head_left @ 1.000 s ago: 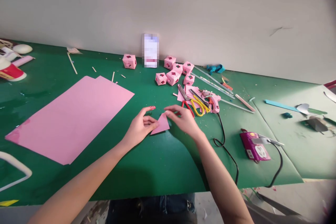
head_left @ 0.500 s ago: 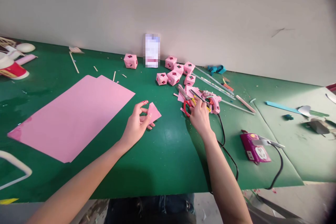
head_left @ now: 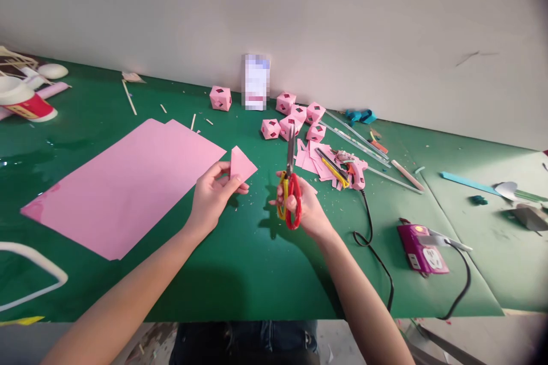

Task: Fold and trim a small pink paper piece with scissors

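Between the thumb and fingers of my left hand (head_left: 214, 194) is a small folded piece of pink paper (head_left: 242, 165), pointed at the top and right. My right hand (head_left: 310, 208) grips scissors (head_left: 291, 182) with red and yellow handles, fingers through the loops and blades pointing up and away. The blades look closed and are apart from the paper. Behind the scissors sit several pink folded paper cubes (head_left: 270, 129) with diamond-shaped openings. Large pink paper sheets (head_left: 128, 188) lie flat to the left of my left hand.
Right of the scissors lie pink paper scraps (head_left: 309, 159), a yellow-handled cutter (head_left: 334, 168) and a pink glue gun (head_left: 356, 171) with a black cord. A purple power socket (head_left: 422, 248) stands further right. A phone (head_left: 256, 82) leans on the wall; a paper cup (head_left: 29, 100) lies far left.
My right hand has taken the scissors from the scrap pile beside the glue gun and brought them left and nearer. My left hand has shifted slightly left, still holding the pink paper.
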Motion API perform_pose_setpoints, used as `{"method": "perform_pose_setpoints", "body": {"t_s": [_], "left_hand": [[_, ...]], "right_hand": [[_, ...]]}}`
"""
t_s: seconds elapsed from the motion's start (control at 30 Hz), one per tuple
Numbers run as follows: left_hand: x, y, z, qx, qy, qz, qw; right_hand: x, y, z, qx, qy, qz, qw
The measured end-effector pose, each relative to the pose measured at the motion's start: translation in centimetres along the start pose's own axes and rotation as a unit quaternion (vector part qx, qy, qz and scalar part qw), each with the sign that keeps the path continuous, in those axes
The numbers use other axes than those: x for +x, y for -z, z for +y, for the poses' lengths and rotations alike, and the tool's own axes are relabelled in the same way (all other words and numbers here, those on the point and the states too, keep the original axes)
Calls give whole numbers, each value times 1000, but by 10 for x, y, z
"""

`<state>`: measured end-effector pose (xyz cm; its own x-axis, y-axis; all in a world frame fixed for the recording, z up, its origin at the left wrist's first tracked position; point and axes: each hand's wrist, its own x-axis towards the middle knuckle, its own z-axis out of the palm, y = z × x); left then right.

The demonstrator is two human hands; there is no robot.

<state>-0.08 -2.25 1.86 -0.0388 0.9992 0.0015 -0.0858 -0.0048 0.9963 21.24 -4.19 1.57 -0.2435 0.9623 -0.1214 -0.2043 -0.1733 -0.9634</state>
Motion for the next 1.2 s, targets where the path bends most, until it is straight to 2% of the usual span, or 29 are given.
{"method": "perform_pose_setpoints", "body": {"t_s": [0.13, 0.4, 0.47, 0.57, 0.63, 0.7, 0.77, 0.87, 0.97, 1.1, 1.2], "left_hand": [[0, 2, 4, -21, 15, 2, 1000], [-6, 0, 6, 4, 7, -7, 1000], [-6, 0, 5, 13, -13, 5, 1000], [-7, 2, 4, 16, -29, 17, 999], [-9, 1, 4, 17, -19, -3, 1000], [-13, -2, 3, 18, 1, -37, 999], [-18, -6, 1, 17, 20, -75, 997], [-24, -13, -3, 11, 41, -119, 992], [-25, -16, -5, 0, 55, -132, 990], [-20, -13, 0, 16, 54, -107, 993], [-16, -8, 8, 40, 6, -56, 998]], "right_hand": [[-7, -4, -1, -35, 16, -94, 995], [-16, 5, -4, -171, 18, -179, 969], [-16, 0, -2, -167, 21, -163, 972], [-14, -15, 3, -127, 17, -57, 990], [-11, -25, 3, -79, 24, 66, 994], [-9, -32, 2, -56, 40, 127, 990], [-7, -33, -1, -38, 62, 154, 985], [-6, -31, -2, -34, 75, 158, 984], [-7, -30, -1, -44, 68, 143, 986], [-11, -28, 2, -102, 72, 111, 986], [-15, -20, 0, -192, 124, 34, 973]]}}
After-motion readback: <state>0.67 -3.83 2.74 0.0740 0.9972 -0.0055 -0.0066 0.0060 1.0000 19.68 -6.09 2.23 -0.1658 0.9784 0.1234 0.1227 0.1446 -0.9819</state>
